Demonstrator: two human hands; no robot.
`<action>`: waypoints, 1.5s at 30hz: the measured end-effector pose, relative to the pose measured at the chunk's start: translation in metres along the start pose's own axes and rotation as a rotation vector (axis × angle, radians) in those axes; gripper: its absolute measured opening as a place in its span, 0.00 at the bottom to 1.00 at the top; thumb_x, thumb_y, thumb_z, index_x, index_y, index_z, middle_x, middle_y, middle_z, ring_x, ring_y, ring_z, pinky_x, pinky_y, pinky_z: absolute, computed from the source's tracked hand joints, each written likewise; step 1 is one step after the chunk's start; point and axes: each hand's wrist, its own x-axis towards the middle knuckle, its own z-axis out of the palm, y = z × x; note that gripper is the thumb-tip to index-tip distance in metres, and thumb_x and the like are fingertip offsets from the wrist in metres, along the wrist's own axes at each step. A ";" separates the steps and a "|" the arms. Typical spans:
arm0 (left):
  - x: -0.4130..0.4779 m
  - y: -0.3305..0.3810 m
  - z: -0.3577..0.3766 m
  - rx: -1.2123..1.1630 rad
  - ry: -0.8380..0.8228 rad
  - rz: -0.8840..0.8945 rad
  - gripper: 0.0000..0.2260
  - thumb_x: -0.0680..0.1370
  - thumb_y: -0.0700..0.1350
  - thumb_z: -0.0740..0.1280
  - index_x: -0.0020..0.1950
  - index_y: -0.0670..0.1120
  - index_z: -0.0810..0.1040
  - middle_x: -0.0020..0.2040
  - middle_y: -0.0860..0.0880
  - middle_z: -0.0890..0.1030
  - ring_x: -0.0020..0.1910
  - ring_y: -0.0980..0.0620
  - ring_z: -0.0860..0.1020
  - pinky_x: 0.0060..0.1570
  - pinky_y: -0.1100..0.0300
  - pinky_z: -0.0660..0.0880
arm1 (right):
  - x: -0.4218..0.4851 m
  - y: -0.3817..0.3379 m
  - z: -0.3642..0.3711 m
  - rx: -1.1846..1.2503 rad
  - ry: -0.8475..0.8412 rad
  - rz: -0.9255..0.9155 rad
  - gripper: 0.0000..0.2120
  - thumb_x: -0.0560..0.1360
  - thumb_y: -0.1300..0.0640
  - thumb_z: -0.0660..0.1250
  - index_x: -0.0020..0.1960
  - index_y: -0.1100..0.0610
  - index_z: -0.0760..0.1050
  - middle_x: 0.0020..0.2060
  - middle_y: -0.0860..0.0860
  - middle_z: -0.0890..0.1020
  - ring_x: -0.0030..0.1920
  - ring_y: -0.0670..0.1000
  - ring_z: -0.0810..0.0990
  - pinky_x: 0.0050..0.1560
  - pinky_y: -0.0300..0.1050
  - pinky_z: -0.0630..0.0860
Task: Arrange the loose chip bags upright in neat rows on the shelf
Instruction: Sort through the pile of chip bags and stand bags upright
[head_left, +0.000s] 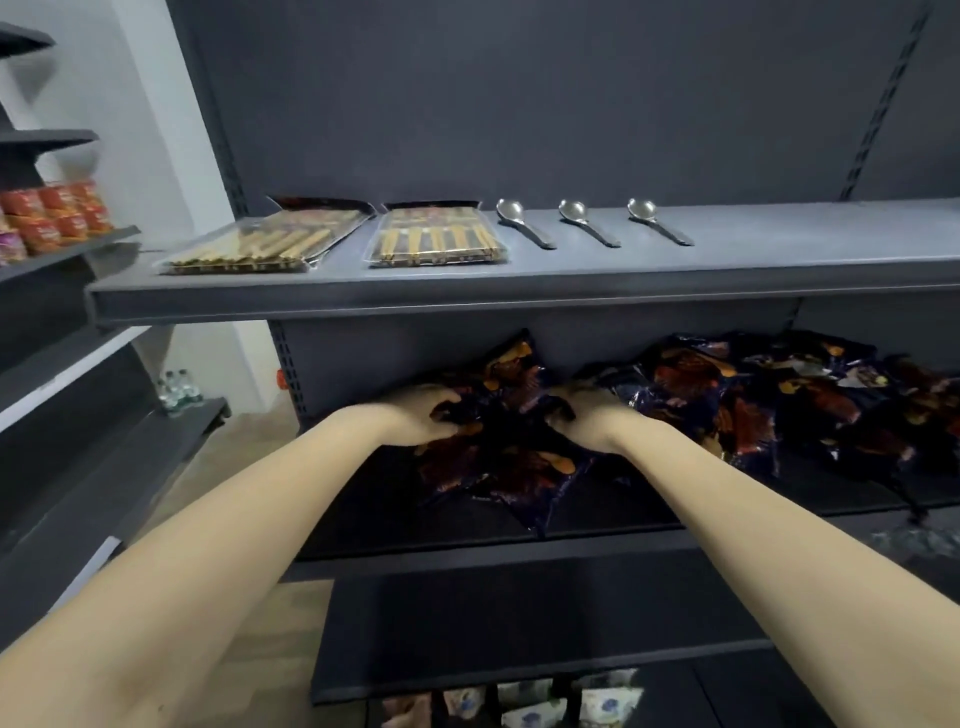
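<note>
Both grips closed on one chip bag: left grip has fingers curled over the bag's upper left corner, right grip is curled over its upper right corner. Bag lies at the left-centre of the middle shelf, its bottom edge towards the near lip and its top towards the back panel. A hold on both top corners looks meant to tip it up onto its base and square it. Just behind, a second bag seems to lean against the back panel, possibly the start of a row; hard to be sure in the shadow. To the right, the pile of loose bags sprawls flat and overlapping, so most of the task appears undone. Bags look light and slippery, likely to slump unless propped against the panel or a neighbour. On the upper shelf lie chopstick packs and three spoons, not involved.
</note>
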 end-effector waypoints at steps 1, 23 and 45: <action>0.005 -0.005 0.002 -0.006 0.008 0.015 0.26 0.78 0.56 0.61 0.74 0.51 0.61 0.74 0.51 0.60 0.71 0.50 0.63 0.66 0.63 0.59 | 0.008 0.000 0.005 0.011 0.001 0.000 0.24 0.79 0.47 0.57 0.75 0.48 0.59 0.75 0.54 0.60 0.72 0.58 0.63 0.68 0.46 0.64; 0.077 -0.061 0.060 -0.035 0.142 -0.012 0.38 0.74 0.57 0.67 0.77 0.51 0.49 0.77 0.49 0.50 0.75 0.45 0.49 0.72 0.52 0.51 | 0.090 0.012 0.053 0.177 0.002 -0.127 0.21 0.79 0.59 0.58 0.71 0.56 0.66 0.63 0.58 0.76 0.60 0.56 0.76 0.58 0.45 0.75; 0.045 -0.041 0.155 -0.573 0.394 -0.398 0.32 0.77 0.50 0.63 0.76 0.45 0.51 0.74 0.44 0.60 0.72 0.46 0.61 0.69 0.55 0.61 | 0.084 -0.020 0.122 0.053 -0.097 -0.645 0.28 0.74 0.50 0.68 0.71 0.53 0.66 0.71 0.48 0.67 0.69 0.49 0.67 0.67 0.40 0.65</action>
